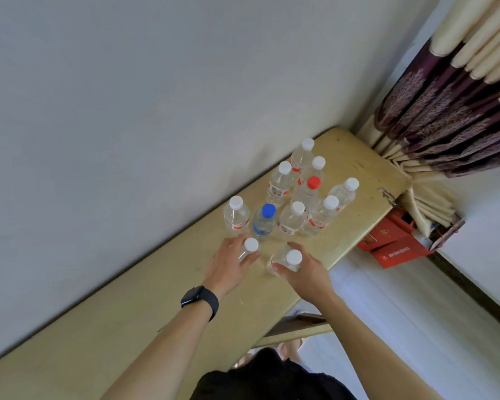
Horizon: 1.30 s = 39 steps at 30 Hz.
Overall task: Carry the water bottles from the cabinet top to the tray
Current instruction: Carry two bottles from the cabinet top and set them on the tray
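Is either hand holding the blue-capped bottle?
No, the blue-capped bottle stands free on the cabinet top, while the left hand and right hand grip white-capped bottles.

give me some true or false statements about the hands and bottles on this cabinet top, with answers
1. The left hand grips a white-capped bottle. True.
2. The right hand grips the blue-capped bottle. False: it grips a second white-capped bottle; the blue-capped bottle stands untouched on the cabinet top.
3. Only one bottle, the red-capped bottle, has a red cap. True.
4. The black watch is on the right wrist. False: it is on the left wrist.
5. A tray sits beside the bottles. False: no tray is in view.
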Available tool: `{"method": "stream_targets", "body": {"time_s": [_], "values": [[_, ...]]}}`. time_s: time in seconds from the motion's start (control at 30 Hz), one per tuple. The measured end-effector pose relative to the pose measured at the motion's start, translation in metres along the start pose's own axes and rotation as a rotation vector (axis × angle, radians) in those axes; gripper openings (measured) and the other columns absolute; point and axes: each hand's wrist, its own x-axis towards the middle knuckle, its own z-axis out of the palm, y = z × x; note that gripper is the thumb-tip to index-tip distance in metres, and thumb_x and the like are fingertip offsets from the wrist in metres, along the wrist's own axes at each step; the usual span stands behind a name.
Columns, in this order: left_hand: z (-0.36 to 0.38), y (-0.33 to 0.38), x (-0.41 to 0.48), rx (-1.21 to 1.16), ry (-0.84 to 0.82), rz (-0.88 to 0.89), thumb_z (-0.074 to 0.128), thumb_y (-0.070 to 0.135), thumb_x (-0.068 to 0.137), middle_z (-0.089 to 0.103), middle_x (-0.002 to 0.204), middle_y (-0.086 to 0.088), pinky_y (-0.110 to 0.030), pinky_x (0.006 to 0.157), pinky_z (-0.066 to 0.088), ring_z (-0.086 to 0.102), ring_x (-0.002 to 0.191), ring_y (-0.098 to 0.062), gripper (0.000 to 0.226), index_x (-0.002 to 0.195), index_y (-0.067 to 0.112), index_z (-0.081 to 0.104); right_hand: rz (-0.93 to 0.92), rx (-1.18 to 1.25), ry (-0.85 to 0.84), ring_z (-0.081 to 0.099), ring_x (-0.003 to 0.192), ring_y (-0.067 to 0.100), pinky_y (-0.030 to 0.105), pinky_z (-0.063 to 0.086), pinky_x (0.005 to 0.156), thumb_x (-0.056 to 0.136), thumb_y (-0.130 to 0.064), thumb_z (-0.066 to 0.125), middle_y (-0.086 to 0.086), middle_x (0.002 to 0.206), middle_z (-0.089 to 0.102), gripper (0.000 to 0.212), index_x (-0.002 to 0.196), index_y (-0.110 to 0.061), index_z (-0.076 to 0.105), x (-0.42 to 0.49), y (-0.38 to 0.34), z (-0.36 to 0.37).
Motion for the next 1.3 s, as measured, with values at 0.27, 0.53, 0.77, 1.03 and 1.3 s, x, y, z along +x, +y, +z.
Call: {"method": "stream_targets", "body": {"time_s": [0.27,0.53,0.77,1.03,1.3], "values": [[0.026,0.040,-0.017,0.101,-0.311,0.212,0.054,0.051,0.095,0.055,0.115,0.004,-0.025,0.075,0.042,0.057,0.095,-0.013,0.034,0.122,0.030,0.050,0.172,0.087,0.118,0.063,0.073,0.013,0.032,0.053,0.064,0.075,-0.069,0.066,-0.010,0.084,0.064,0.050,0.115,-0.054,0.039,-0.111,0.079,-0.047],[0.131,0.149,-0.059,0.207,-0.570,0.568,0.055,0.049,0.096,0.049,0.115,0.015,-0.022,0.073,0.037,0.053,0.101,-0.009,0.032,0.122,0.031,0.051,0.417,0.293,0.521,0.063,0.078,0.012,0.030,0.050,0.068,0.075,-0.069,0.068,-0.014,0.084,0.065,0.058,0.125,-0.051,0.045,-0.245,0.182,-0.069],[0.271,0.264,-0.153,0.197,-0.731,0.774,0.064,0.051,0.090,0.062,0.122,0.006,-0.036,0.095,0.045,0.056,0.112,-0.015,0.043,0.126,0.028,0.056,0.640,0.359,0.743,0.066,0.094,0.018,0.032,0.051,0.072,0.073,-0.074,0.066,-0.011,0.098,0.070,0.060,0.126,-0.052,0.047,-0.371,0.291,-0.076],[0.413,0.384,-0.316,0.216,-0.975,0.953,0.065,0.043,0.092,0.063,0.097,0.009,-0.024,0.071,0.044,0.056,0.084,-0.008,0.023,0.108,0.032,0.053,0.811,0.454,0.820,0.064,0.093,0.022,0.037,0.053,0.081,0.069,-0.077,0.063,-0.009,0.090,0.069,0.055,0.116,-0.055,0.044,-0.519,0.436,-0.084],[0.534,0.516,-0.427,0.318,-1.090,1.164,0.063,0.055,0.088,0.065,0.095,0.006,-0.040,0.075,0.052,0.062,0.084,-0.019,0.026,0.105,0.042,0.048,0.973,0.527,1.002,0.063,0.089,0.021,0.035,0.052,0.079,0.069,-0.076,0.064,-0.009,0.085,0.069,0.052,0.111,-0.052,0.045,-0.632,0.554,-0.153]]}}
